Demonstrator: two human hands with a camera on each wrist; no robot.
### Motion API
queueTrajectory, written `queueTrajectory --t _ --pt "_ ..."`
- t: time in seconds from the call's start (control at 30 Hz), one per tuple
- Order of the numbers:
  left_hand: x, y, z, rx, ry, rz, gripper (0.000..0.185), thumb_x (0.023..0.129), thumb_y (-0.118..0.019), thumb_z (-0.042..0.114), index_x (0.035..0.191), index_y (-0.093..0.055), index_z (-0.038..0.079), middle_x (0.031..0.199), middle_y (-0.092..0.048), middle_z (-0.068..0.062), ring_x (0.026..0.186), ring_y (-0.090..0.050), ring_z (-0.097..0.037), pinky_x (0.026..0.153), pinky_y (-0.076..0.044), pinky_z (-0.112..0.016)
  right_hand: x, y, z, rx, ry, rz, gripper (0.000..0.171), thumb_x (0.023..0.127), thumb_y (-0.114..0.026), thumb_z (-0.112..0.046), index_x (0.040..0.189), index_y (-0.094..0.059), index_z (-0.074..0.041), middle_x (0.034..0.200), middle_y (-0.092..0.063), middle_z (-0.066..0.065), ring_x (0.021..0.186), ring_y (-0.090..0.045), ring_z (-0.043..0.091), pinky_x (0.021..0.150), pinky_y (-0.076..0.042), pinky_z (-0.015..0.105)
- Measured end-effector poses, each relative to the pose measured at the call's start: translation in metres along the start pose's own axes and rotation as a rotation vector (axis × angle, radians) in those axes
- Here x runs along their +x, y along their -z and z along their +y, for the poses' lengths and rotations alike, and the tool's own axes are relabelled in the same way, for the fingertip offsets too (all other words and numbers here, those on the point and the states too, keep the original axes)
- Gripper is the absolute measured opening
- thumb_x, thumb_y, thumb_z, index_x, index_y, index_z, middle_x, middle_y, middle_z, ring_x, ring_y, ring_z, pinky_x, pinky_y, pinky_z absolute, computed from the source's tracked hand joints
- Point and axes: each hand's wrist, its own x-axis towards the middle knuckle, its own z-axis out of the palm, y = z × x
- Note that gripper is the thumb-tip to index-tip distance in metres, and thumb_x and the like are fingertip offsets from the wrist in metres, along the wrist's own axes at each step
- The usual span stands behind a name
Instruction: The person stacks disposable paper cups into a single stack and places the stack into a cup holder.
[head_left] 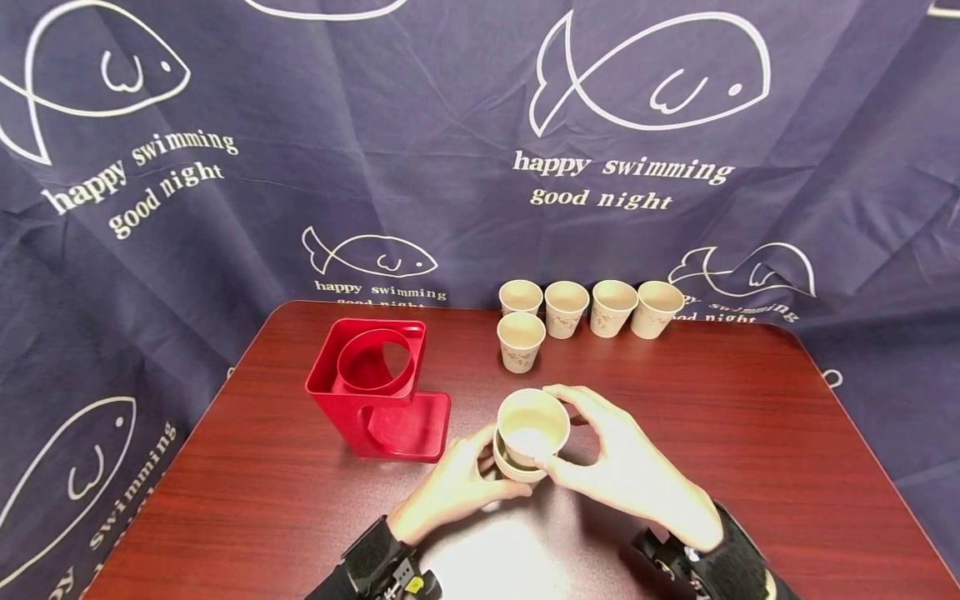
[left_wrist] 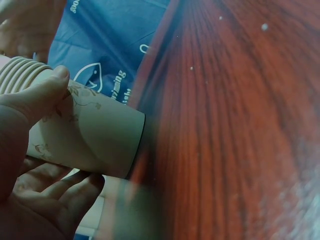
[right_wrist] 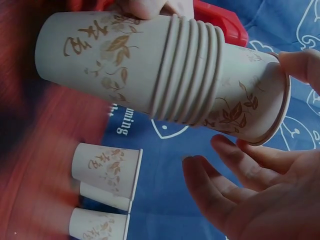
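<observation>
My left hand grips a stack of nested paper cups round its side, with the thumb along one side in the left wrist view. Several rolled rims sit close together at the stack's upper end. My right hand pinches the top paper cup by its rim, between thumb and fingers. That cup stands well out of the stack, its lower part still inside. Brown leaf print marks the cups' white walls. The stack's base is close over the table in the left wrist view.
A red plastic stand with a round ring on top is at the left of the wooden table. Along the back stands a row of paper cups, with one more cup in front. A blue printed cloth hangs behind.
</observation>
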Motion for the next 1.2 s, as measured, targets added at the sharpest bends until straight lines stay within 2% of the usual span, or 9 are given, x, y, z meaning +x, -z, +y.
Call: queueTrajectory --t 0.1,0.23,0.5,0.77,0.97,1.2 --pt "0.0 0.0 0.0 -0.005 0.006 -0.002 0.068 0.076 -0.093 0.037 0.134 -0.061 0.024 0.119 -0.073 0.012 0.108 -0.067 -0.002 0.097 -0.055 -0.025 -0.001 -0.002 0.002 0.004 -0.007 -0.011 0.069 0.08 -0.089 -0.029 0.141 -0.056 -0.024 0.128 -0.062 -0.015 0.113 -0.063 0.005 0.096 -0.056 0.032" --pt "0.0 0.0 0.0 -0.017 0.004 -0.004 0.069 0.076 -0.093 0.035 0.136 -0.06 0.027 0.121 -0.073 0.012 0.11 -0.067 -0.003 0.099 -0.054 -0.026 -0.002 -0.004 0.004 0.014 -0.034 -0.031 0.071 0.08 -0.09 -0.029 0.141 -0.055 -0.025 0.13 -0.061 -0.016 0.115 -0.062 0.004 0.098 -0.055 0.031" --pt "0.0 0.0 -0.001 -0.049 0.01 -0.012 0.069 0.077 -0.092 0.037 0.137 -0.059 0.032 0.119 -0.073 0.013 0.109 -0.067 -0.003 0.098 -0.054 -0.024 -0.005 -0.008 0.009 0.009 -0.034 -0.044 0.069 0.08 -0.089 -0.027 0.141 -0.055 -0.025 0.129 -0.062 -0.015 0.113 -0.063 0.005 0.095 -0.057 0.039" --pt "0.0 -0.001 -0.002 -0.08 0.018 -0.019 0.067 0.078 -0.091 0.038 0.136 -0.059 0.033 0.116 -0.073 0.013 0.107 -0.067 -0.004 0.096 -0.053 -0.022 -0.006 -0.014 0.012 -0.015 -0.052 -0.066 0.069 0.079 -0.088 -0.028 0.139 -0.056 -0.024 0.128 -0.062 -0.016 0.112 -0.062 0.004 0.094 -0.058 0.041" --pt "0.001 -0.001 -0.002 -0.16 0.032 -0.055 0.066 0.079 -0.091 0.032 0.136 -0.059 0.034 0.117 -0.073 0.011 0.108 -0.068 -0.007 0.096 -0.053 -0.021 -0.007 -0.019 0.014 -0.002 -0.062 -0.073 0.069 0.077 -0.088 -0.027 0.138 -0.056 -0.022 0.128 -0.061 -0.016 0.112 -0.063 0.004 0.095 -0.058 0.043" --pt "0.0 0.0 -0.002 -0.069 0.033 -0.018 0.066 0.077 -0.091 0.04 0.135 -0.06 0.035 0.115 -0.073 0.014 0.106 -0.067 -0.004 0.096 -0.053 -0.023 -0.008 -0.021 0.017 -0.014 -0.049 -0.072 0.069 0.077 -0.088 -0.027 0.138 -0.057 -0.018 0.127 -0.063 -0.012 0.106 -0.062 0.005 0.09 -0.06 0.041"
